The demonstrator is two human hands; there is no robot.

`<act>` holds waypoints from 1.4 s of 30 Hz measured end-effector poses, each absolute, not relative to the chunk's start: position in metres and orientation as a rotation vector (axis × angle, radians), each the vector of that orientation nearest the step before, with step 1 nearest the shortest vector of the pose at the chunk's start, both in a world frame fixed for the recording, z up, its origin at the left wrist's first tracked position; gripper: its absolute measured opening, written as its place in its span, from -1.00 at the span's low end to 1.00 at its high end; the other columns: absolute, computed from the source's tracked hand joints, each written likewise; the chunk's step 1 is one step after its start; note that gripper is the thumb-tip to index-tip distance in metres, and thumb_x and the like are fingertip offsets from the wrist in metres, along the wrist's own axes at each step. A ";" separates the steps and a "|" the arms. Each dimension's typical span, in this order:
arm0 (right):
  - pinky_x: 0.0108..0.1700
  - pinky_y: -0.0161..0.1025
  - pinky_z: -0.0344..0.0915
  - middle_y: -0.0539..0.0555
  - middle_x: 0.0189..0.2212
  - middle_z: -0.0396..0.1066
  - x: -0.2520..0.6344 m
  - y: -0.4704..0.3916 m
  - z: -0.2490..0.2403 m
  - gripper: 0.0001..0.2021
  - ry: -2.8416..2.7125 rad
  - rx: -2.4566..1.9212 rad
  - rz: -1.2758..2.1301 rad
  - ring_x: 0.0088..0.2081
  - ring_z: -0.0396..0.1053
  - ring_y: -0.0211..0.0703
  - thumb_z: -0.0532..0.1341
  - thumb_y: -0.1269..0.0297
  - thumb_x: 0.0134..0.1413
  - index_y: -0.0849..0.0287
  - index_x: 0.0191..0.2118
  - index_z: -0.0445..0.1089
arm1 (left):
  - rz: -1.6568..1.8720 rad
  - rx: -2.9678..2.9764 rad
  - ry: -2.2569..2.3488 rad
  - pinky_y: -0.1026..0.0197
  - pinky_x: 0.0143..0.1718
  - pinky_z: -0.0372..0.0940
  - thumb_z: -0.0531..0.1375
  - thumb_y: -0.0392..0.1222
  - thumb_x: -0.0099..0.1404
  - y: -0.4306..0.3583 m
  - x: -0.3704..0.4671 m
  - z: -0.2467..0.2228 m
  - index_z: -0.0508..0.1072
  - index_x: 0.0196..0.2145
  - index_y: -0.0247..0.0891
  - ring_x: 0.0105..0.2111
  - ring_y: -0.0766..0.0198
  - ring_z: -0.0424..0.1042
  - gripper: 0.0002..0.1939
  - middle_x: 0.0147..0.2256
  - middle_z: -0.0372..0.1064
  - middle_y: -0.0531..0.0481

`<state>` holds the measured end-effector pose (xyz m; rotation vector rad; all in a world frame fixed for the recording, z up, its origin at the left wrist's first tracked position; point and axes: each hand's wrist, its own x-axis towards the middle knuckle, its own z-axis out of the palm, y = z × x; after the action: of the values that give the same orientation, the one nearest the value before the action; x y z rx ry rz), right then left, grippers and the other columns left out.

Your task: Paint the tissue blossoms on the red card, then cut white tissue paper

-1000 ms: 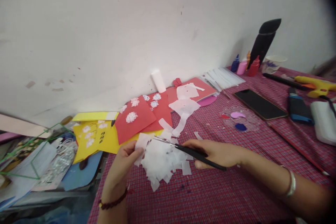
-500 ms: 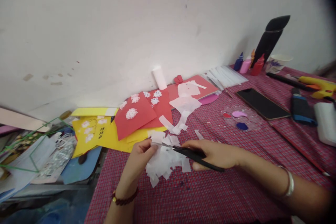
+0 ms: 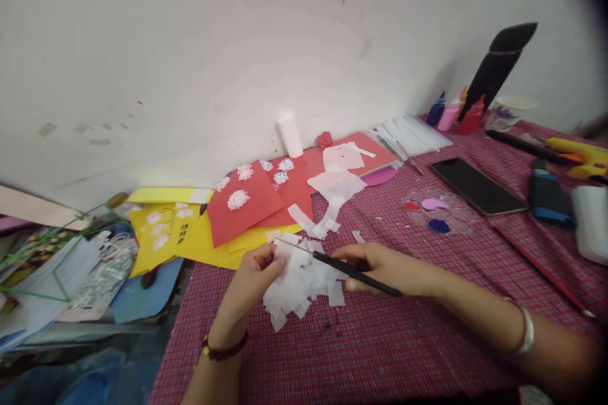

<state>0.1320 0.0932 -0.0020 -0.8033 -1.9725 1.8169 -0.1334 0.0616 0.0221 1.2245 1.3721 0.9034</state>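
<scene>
My right hand (image 3: 380, 269) grips the black handles of a pair of scissors (image 3: 354, 272), whose blades lie closed together and point left. The blade tips reach over the near edge of the yellow paper, just above my left hand (image 3: 261, 272). The left thumb and forefinger are pinched together by the white paper; what they hold is too small to make out. Between and below the hands lies a pile of cut white paper pieces (image 3: 299, 285). Larger white strips (image 3: 327, 218) rest behind it.
Red cards (image 3: 247, 209) with white flowers and yellow paper (image 3: 190, 240) lie at the back left. To the right are a paint palette (image 3: 439, 209), a phone (image 3: 477, 186), a red brush (image 3: 541, 269), paint bottles (image 3: 471, 117) and a yellow glue gun (image 3: 579, 155).
The scissors' handles and blades have closed. My right hand has moved slightly up, and the view has shifted a little.
</scene>
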 end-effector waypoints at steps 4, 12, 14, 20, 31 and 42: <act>-0.33 -0.32 0.20 0.04 -0.31 0.36 0.135 0.095 -0.002 -0.51 -1.938 -0.795 1.848 -0.35 0.27 -0.24 0.29 0.07 0.01 0.27 0.00 0.31 | 0.919 1.350 1.389 0.35 -0.50 0.14 0.30 -0.18 0.05 0.062 -0.152 0.030 0.41 -0.56 -0.29 -0.54 0.36 0.25 -0.83 -0.58 0.32 0.07; -0.25 -0.27 0.26 0.10 -0.19 0.37 0.137 0.092 0.006 -0.45 -2.298 -0.811 1.595 -0.25 0.31 -0.15 0.30 0.10 0.00 0.24 0.09 0.26 | 1.294 0.983 1.267 0.33 -0.44 0.24 0.38 -0.14 0.01 0.064 -0.154 0.033 0.53 -0.38 -0.29 -0.51 0.35 0.34 -0.77 -0.50 0.43 0.03; -0.26 -0.28 0.26 0.10 -0.18 0.37 0.136 0.092 0.005 -0.45 -2.295 -0.828 1.591 -0.24 0.32 -0.15 0.30 0.10 0.00 0.23 0.08 0.26 | 1.260 0.997 1.250 0.32 -0.40 0.27 0.40 -0.15 0.00 0.064 -0.151 0.030 0.54 -0.30 -0.28 -0.45 0.32 0.39 -0.72 -0.41 0.48 -0.02; -0.30 -0.30 0.23 0.05 -0.25 0.36 0.134 0.092 0.005 -0.48 -2.281 -0.833 1.612 -0.29 0.29 -0.20 0.30 0.13 0.00 0.23 0.07 0.27 | 1.128 1.122 1.251 0.32 -0.38 0.28 0.39 -0.18 0.04 0.063 -0.144 0.021 0.46 -0.11 -0.23 -0.40 0.30 0.40 -0.57 -0.39 0.42 0.01; -0.31 -0.31 0.20 0.01 -0.32 0.33 0.130 0.091 -0.005 -0.53 -2.104 -0.778 1.810 -0.34 0.24 -0.24 0.30 0.12 0.03 0.26 0.01 0.30 | 1.051 1.128 1.204 0.33 -0.43 0.23 0.37 -0.19 0.06 0.060 -0.133 0.018 0.43 -0.10 -0.23 -0.46 0.36 0.33 -0.58 -0.39 0.42 0.02; -0.37 -0.35 0.17 0.00 -0.34 0.31 0.137 0.092 0.005 -0.47 -2.336 -0.772 1.673 -0.37 0.22 -0.26 0.33 0.11 -0.05 0.22 0.04 0.32 | 0.904 1.499 1.378 0.28 -0.34 0.24 0.26 -0.23 0.14 0.062 -0.155 0.023 0.30 0.10 -0.14 -0.38 0.32 0.35 -0.46 -0.36 0.36 0.06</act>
<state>0.1371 0.0918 0.0048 -0.7718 -2.3359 1.6733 -0.1546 0.0619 0.0228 1.4986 1.3783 0.9040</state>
